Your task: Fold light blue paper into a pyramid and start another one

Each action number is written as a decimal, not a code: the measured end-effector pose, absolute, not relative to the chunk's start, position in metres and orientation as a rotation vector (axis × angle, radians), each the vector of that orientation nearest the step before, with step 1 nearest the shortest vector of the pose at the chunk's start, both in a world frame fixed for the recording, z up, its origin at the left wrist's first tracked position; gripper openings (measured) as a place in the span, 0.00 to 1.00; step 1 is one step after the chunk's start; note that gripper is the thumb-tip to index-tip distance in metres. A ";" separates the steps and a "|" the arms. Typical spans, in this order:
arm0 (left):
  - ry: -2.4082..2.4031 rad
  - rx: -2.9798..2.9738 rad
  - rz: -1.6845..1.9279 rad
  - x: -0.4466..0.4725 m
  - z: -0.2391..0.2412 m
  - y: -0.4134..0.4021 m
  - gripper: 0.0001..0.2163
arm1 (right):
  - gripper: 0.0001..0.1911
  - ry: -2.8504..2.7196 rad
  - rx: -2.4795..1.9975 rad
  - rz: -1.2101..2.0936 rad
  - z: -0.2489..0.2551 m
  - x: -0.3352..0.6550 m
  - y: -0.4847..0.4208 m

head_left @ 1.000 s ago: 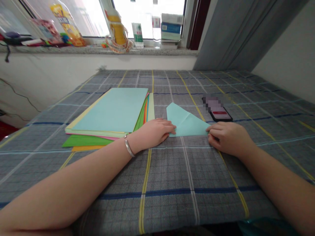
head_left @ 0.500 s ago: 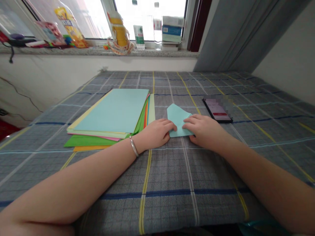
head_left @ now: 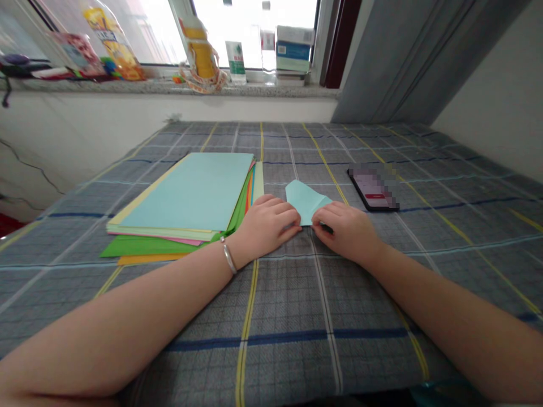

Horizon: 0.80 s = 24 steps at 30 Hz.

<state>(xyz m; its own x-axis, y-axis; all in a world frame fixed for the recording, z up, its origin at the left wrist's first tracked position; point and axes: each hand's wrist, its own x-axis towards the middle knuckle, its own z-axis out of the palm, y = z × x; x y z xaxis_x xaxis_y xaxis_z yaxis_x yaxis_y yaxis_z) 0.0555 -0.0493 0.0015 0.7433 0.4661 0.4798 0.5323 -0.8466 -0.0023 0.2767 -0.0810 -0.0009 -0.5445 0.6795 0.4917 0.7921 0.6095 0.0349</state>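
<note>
A small folded sheet of light blue paper (head_left: 303, 196) lies on the plaid cloth between my hands, its pointed end facing away from me. My left hand (head_left: 274, 221), with a silver bangle at the wrist, pinches the paper's near left edge between thumb and fingers. On the other side, my right hand (head_left: 345, 226) grips the near right edge, thumb below and fingers curled over it. The fingers hide both near corners. Just left of my left hand is a stack of coloured paper (head_left: 190, 192) with a light blue sheet on top.
A phone (head_left: 373, 189) lies on the plaid tablecloth (head_left: 288, 362) to the right of my right hand. Along the windowsill (head_left: 156, 86) stand a yellow bottle (head_left: 202, 56), a white and green tube (head_left: 236, 62), boxes (head_left: 293, 51) and snack packets (head_left: 114, 42).
My fingers have moved from lying on the paper to pinching its near edge, which is now folded or lifted, so less of the near part shows. The view has shifted slightly.
</note>
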 end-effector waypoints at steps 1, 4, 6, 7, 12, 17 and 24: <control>-0.811 -2.784 -0.744 0.056 0.002 -0.049 0.11 | 0.07 -2.382 -1.171 -0.339 -0.001 0.276 -0.081; -0.783 -2.757 -0.809 0.058 0.003 -0.050 0.12 | 0.08 -2.354 -1.146 -0.323 0.000 0.273 -0.083; -0.736 -2.733 -0.814 0.060 0.003 -0.051 0.12 | 0.10 -2.372 -1.104 -0.338 0.001 0.271 -0.084; -0.713 -2.721 -0.806 0.060 0.003 -0.051 0.12 | 0.11 -2.383 -1.084 -0.352 0.001 0.270 -0.084; -0.692 -2.690 -0.769 0.062 0.003 -0.052 0.12 | 0.11 -2.406 -1.071 -0.397 0.003 0.270 -0.082; -0.728 -2.722 -0.809 0.062 0.004 -0.051 0.11 | 0.11 -2.432 -1.032 -0.468 0.002 0.278 -0.077; -0.852 -2.757 -0.872 0.059 0.005 -0.049 0.09 | 0.10 -2.392 -1.109 -0.511 0.005 0.289 -0.074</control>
